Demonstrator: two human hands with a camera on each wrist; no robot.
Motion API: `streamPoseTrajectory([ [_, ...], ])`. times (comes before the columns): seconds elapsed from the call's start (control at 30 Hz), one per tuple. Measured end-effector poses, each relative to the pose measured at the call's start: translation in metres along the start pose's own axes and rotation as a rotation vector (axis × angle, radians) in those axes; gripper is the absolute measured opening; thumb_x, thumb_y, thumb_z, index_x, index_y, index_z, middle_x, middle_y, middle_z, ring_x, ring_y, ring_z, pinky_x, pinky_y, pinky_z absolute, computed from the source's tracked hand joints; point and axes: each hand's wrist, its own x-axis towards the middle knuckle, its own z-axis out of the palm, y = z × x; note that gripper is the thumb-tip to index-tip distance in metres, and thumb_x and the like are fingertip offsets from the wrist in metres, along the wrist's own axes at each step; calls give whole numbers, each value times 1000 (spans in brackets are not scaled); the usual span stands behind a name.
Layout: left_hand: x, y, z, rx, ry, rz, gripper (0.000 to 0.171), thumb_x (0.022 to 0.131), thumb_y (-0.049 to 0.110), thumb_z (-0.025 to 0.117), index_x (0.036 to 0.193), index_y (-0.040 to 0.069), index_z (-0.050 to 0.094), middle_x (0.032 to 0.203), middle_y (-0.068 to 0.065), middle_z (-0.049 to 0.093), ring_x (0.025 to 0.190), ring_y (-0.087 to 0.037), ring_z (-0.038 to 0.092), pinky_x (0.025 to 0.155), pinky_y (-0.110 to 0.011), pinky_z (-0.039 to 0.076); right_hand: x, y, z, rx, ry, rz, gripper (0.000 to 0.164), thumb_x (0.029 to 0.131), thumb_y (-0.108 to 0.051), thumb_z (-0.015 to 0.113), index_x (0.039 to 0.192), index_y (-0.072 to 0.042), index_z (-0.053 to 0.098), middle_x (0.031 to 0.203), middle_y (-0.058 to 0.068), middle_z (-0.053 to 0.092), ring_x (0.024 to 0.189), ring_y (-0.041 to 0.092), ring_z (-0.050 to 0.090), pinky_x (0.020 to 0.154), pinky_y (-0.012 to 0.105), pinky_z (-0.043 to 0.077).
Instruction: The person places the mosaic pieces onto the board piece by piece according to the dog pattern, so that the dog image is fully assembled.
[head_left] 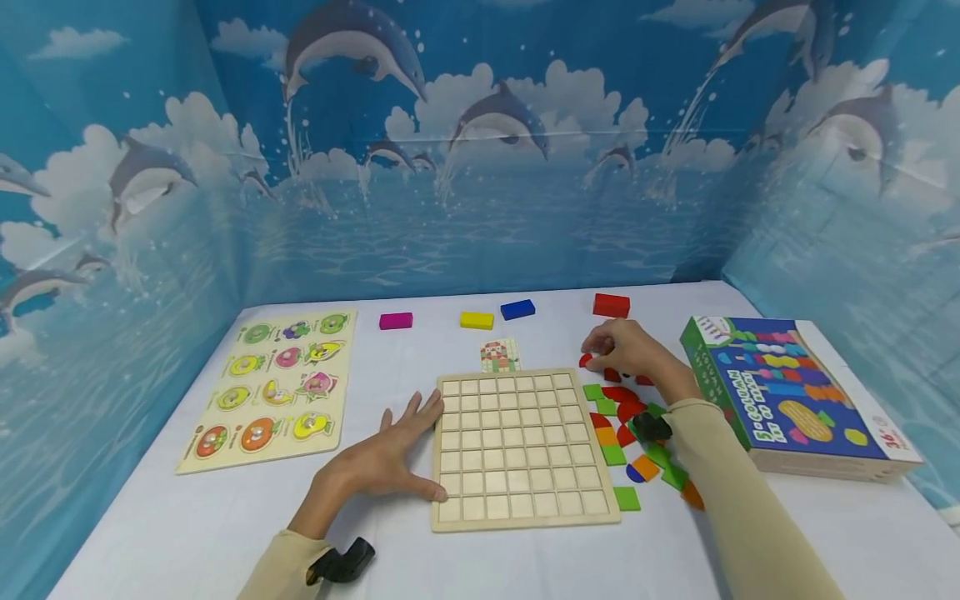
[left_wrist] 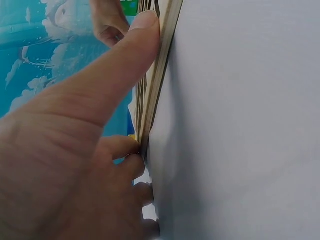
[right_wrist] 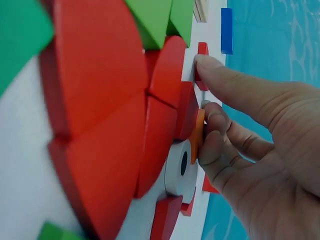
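Two bare hands work at a white table [head_left: 187,533]. The left hand [head_left: 390,462] lies flat with its fingers straight, gripping nothing — its thumb and fingertips press against the left edge of the wooden grid board [head_left: 521,446], which sits at the table's middle. The right hand [head_left: 626,348] reaches to the far end of the heap of coloured wooden pieces [head_left: 630,433] just right of the board; its curled fingers [right_wrist: 220,150] touch a thin orange piece [right_wrist: 198,135] set on edge among red ones, though whether they truly pinch it I cannot tell. A small pattern card [head_left: 499,355] lies just beyond the board — a boxed toy set [head_left: 795,396] stands further right.
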Motion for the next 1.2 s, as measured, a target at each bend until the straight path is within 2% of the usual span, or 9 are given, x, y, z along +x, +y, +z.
streamPoseTrajectory([
  [0.17, -1, -1, -1, -9, -8, 1, 131, 76, 43, 99, 173, 10, 18, 182, -2, 3, 168, -28, -10, 133, -58, -12, 3, -4, 1, 2, 2, 31, 17, 95, -7, 82, 110, 0, 78, 100, 14, 71, 94, 29, 60, 77, 33, 60],
  [0.4, 0, -2, -1, -17, -18, 5, 130, 76, 40, 100, 174, 11, 18, 182, 0, 3, 168, -26, -10, 133, -58, -13, 1, -6, 2, 14, -4, 107, 17, 95, -9, 83, 104, 0, 72, 88, 11, 64, 78, 25, 57, 65, 31, 55],
  [0.57, 0, -2, -1, -24, -15, 6, 131, 76, 40, 100, 173, 11, 18, 182, 0, 3, 168, -25, -9, 132, -58, -13, 0, -9, 4, 7, 41, 106, 17, 93, -9, 85, 100, -1, 73, 86, 11, 66, 76, 24, 58, 63, 31, 55],
  [0.73, 0, -2, -2, -18, -7, -4, 131, 76, 39, 100, 173, 11, 18, 182, -1, 3, 168, -26, -9, 133, -58, -12, 0, -19, 8, 71, 112, 5, 7, 96, -9, 83, 99, -2, 83, 89, 9, 78, 75, 24, 63, 65, 30, 58],
  [0.8, -1, -1, -2, -17, -5, -9, 131, 76, 39, 100, 173, 11, 18, 182, -2, 3, 168, -26, -9, 133, -58, -12, 0, -27, 11, 122, 106, -55, 8, 97, -6, 80, 102, -1, 84, 91, 10, 80, 76, 24, 67, 68, 32, 61],
  [1.03, -2, -2, -3, -10, -8, -22, 131, 75, 39, 101, 174, 12, 19, 182, 2, 3, 168, -24, -9, 133, -57, -12, 13, -72, 35, 343, -67, -204, 12, 99, 2, 75, 108, 7, 82, 99, 19, 81, 83, 40, 76, 80, 45, 68],
  [1.2, -1, -1, -2, -3, -5, -29, 130, 75, 41, 101, 174, 14, 21, 182, 4, 5, 168, -23, -8, 134, -57, -10, 27, -99, 58, 380, -115, -245, 12, 98, 3, 75, 106, 6, 83, 98, 18, 82, 82, 42, 77, 78, 44, 68],
])
